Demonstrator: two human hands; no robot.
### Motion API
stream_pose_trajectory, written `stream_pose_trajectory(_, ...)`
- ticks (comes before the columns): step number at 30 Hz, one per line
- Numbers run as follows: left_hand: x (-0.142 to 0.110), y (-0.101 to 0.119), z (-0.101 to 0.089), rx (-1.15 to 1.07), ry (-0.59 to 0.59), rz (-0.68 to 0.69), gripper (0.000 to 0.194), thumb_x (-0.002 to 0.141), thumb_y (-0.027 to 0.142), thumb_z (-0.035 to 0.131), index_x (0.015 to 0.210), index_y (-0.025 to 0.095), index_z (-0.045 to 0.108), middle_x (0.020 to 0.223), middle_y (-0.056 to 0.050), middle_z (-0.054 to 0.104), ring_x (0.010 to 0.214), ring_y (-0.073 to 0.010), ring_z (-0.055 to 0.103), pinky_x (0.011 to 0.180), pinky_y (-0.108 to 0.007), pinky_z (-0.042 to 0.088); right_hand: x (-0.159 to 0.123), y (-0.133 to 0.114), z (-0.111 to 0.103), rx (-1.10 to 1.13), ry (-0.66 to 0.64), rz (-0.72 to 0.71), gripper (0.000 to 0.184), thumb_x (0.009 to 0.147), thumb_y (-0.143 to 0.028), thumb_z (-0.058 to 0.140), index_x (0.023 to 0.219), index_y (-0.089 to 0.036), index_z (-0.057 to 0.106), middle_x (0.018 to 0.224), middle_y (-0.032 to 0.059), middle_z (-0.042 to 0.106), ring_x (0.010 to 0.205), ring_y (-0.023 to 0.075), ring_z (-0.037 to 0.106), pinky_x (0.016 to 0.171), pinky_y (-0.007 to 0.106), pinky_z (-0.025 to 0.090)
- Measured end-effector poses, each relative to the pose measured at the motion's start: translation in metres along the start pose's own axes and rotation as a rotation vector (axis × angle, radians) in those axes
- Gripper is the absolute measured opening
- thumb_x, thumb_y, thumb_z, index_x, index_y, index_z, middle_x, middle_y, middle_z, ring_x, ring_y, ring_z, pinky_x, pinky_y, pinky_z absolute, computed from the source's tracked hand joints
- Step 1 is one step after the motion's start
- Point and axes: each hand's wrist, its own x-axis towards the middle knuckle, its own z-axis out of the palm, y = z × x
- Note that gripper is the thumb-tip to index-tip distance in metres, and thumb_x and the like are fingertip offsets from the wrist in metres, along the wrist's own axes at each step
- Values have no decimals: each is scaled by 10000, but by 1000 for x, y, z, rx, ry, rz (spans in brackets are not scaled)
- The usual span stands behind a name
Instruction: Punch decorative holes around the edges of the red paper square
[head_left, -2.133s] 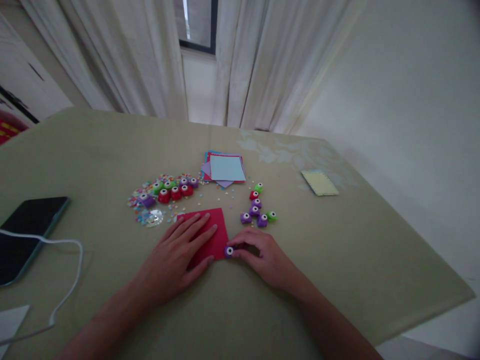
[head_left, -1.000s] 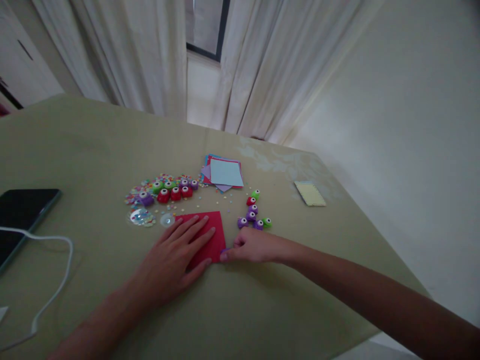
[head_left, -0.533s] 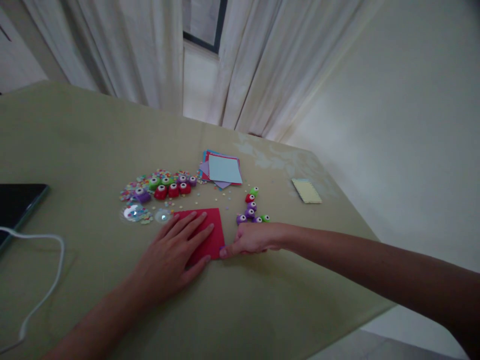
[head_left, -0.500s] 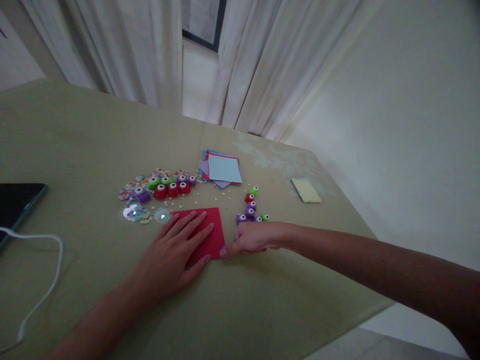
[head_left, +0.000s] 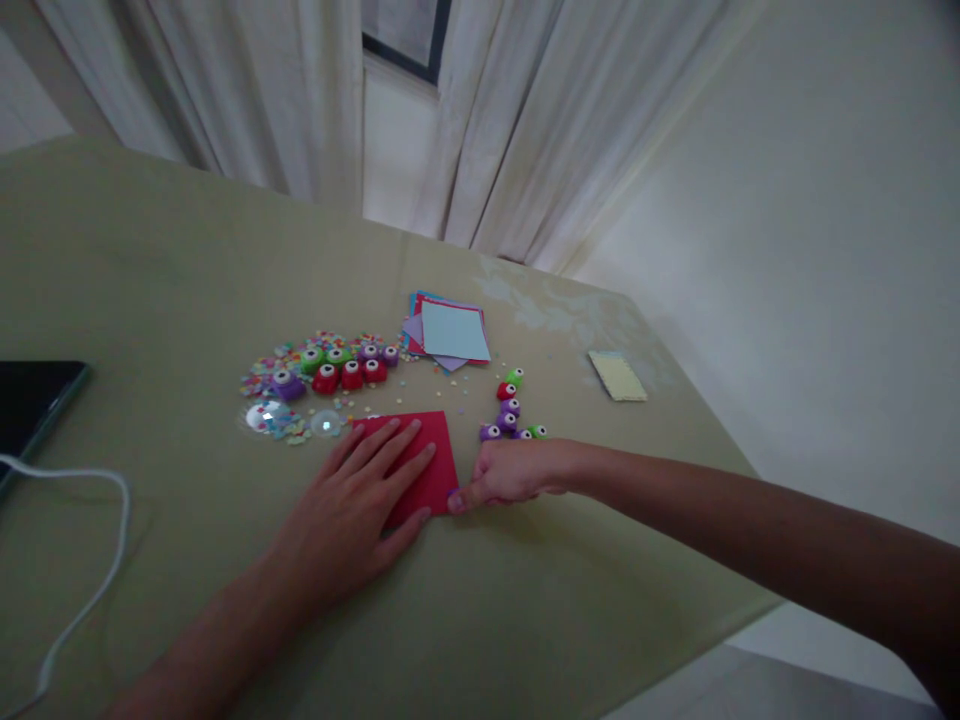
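Note:
A square of red paper (head_left: 435,478) lies on the table. My left hand (head_left: 360,487) rests flat on it with fingers spread, pinning it down. At the paper's lower right corner, my right hand (head_left: 502,473) is closed with its thumb on a small purple paper punch (head_left: 453,493), mostly hidden by the fingers. Just beyond that hand stand several small one-eyed punches, among them a red punch (head_left: 505,391), a green punch (head_left: 514,376) and a purple punch (head_left: 508,421). Another group, with a red punch (head_left: 325,379) and a purple punch (head_left: 286,385), sits beyond the left hand.
Coloured confetti (head_left: 259,372) surrounds the left group, near two clear round pieces (head_left: 326,424). A stack of coloured paper squares (head_left: 456,332) lies farther back. Pale yellow paper (head_left: 618,377) is at right. A dark-screened device (head_left: 34,405) and white cable (head_left: 120,530) are at left.
The camera view has shifted slightly, so hands, paper and punches appear a little farther right. Both hands keep the same pose on the red paper and the punch.

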Motion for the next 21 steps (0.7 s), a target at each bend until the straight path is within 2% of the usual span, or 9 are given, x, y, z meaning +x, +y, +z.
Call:
stream_pose_trajectory(8,-1,-2,1,11,13,-1,634,1042,513,604,1634,295,542,1732,-90,471,1597,-367,427,1338,-613,252,-1,10,11,-15,118,-129,745,871,-857,660,564,-208,463,516,-68,351,537,109,323,551,306,214)
stream_pose_trajectory(15,-2,-6,0,78,-3,24,636,1071,530,568,1664,314,492,1752,-70,441,1606,-341,416,1322,-602,287,-1,24,29,151,235,-187,711,848,-843,702,605,-200,521,553,-70,379,538,100,335,531,304,209)
stream_pose_trajectory(18,-1,-6,-2,90,8,55,647,1072,530,573,1673,314,476,1744,-68,456,1600,-332,427,1324,-580,291,1,29,39,228,304,-198,705,834,-822,733,588,-201,507,545,-76,345,527,96,316,520,309,194)
stream_pose_trajectory(21,-1,-5,-3,89,-3,45,653,1072,535,574,1681,331,458,1758,-52,433,1606,-329,413,1321,-573,299,4,36,49,282,379,-280,708,863,-802,724,578,-199,485,548,-78,321,538,95,300,526,311,198)
